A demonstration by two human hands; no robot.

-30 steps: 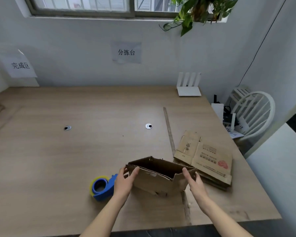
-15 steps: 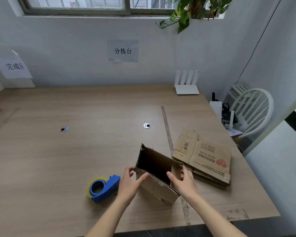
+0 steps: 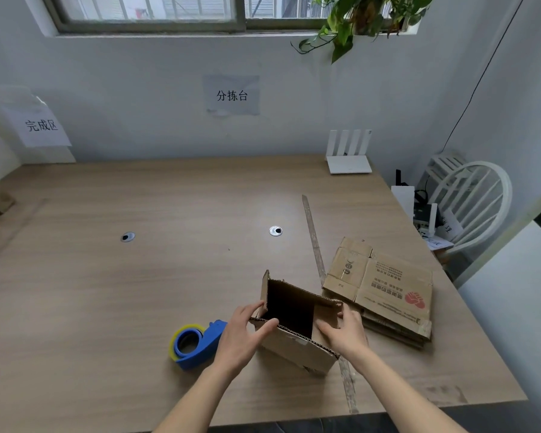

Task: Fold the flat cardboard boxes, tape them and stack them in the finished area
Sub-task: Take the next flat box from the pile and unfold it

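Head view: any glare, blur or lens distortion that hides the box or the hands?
Head view: soft, even daylight from the window, no glare; wide-angle bending at the frame edges only; box, left hand and right hand sharp, but the box's inside is in deep shadow.

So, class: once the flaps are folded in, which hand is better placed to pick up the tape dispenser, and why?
Probably the left hand. The tape dispenser lies right beside it, on the box's left. The right hand is on the far side and would have to cross over the box.
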